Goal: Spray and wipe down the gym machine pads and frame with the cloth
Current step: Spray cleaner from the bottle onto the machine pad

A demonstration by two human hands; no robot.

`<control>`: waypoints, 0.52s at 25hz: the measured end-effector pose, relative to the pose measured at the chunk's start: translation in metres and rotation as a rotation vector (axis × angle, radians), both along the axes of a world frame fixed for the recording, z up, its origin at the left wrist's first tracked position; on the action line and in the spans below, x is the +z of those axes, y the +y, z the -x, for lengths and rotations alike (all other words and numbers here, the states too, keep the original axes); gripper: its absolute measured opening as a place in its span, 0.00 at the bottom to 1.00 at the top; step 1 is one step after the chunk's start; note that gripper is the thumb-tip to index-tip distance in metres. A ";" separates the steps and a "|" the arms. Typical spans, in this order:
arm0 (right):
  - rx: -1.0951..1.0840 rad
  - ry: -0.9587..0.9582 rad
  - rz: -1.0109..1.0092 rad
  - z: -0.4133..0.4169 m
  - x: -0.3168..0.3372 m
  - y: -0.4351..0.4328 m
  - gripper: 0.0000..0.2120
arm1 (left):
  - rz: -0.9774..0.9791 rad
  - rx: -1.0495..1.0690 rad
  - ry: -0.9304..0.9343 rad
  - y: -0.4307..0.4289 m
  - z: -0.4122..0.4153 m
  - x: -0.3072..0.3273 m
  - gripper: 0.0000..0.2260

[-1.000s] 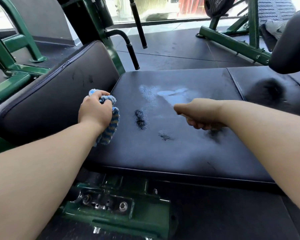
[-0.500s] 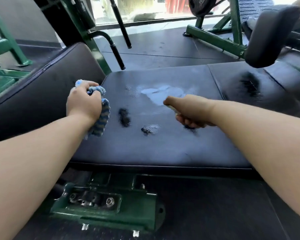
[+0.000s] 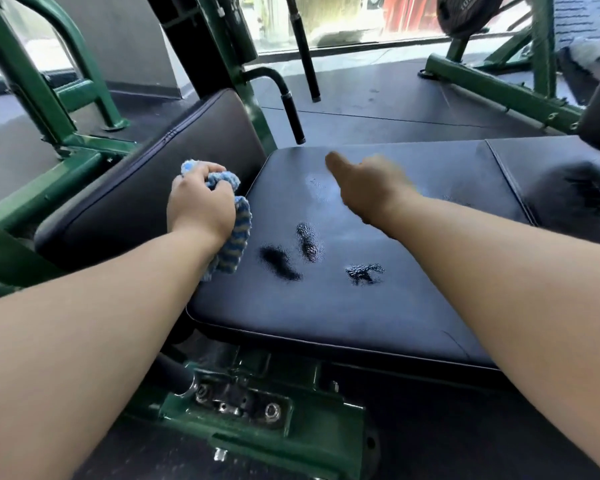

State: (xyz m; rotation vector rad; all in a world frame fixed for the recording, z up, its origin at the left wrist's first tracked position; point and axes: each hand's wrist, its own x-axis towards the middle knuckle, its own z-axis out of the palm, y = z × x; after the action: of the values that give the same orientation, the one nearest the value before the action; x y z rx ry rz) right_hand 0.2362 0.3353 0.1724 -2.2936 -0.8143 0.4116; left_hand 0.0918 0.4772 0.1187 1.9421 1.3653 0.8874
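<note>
Beside the tilted back pad, a blue striped cloth is gripped in the curled fingers of the left hand, at the seat pad's left edge. Wet patches are seen mid-seat. The right hand is blurred above the pad; its fingers cannot be made out.

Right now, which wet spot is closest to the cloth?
The leftmost wet spot, a slanted smear; the middle one and right one sit farther from the cloth in the left hand.
</note>
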 end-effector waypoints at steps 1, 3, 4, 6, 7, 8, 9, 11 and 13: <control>-0.048 -0.014 -0.052 -0.004 0.006 0.000 0.24 | 0.006 -0.014 0.004 -0.001 -0.002 -0.001 0.12; -0.067 -0.004 -0.088 -0.011 0.015 0.004 0.23 | 0.008 -0.039 0.016 -0.003 -0.007 -0.003 0.12; -0.058 0.022 -0.079 -0.014 0.018 0.005 0.23 | 0.006 -0.055 0.018 -0.004 -0.009 -0.003 0.12; -0.083 0.109 -0.052 -0.017 0.019 0.005 0.23 | -0.008 -0.092 0.022 -0.007 -0.012 -0.005 0.11; -0.103 0.139 -0.038 -0.019 0.019 0.002 0.22 | -0.015 -0.112 0.029 -0.009 -0.014 -0.007 0.11; -0.122 0.161 -0.018 -0.022 0.018 -0.002 0.22 | -0.021 -0.128 0.038 -0.011 -0.015 -0.009 0.11; -0.134 0.180 0.017 -0.024 0.017 -0.008 0.21 | -0.023 -0.141 0.049 -0.012 -0.017 -0.011 0.11; -0.158 0.232 0.093 -0.029 0.012 -0.026 0.20 | -0.009 -0.178 0.077 -0.017 -0.021 -0.013 0.12; -0.196 0.261 0.105 -0.035 0.004 -0.046 0.21 | 0.012 -0.232 0.104 -0.029 -0.030 -0.014 0.12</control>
State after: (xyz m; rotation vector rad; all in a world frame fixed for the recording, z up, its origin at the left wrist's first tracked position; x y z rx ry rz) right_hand 0.2713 0.2893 0.1762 -2.3248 -0.4435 0.6598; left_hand 0.1215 0.4479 0.1048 2.1114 1.1681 0.6744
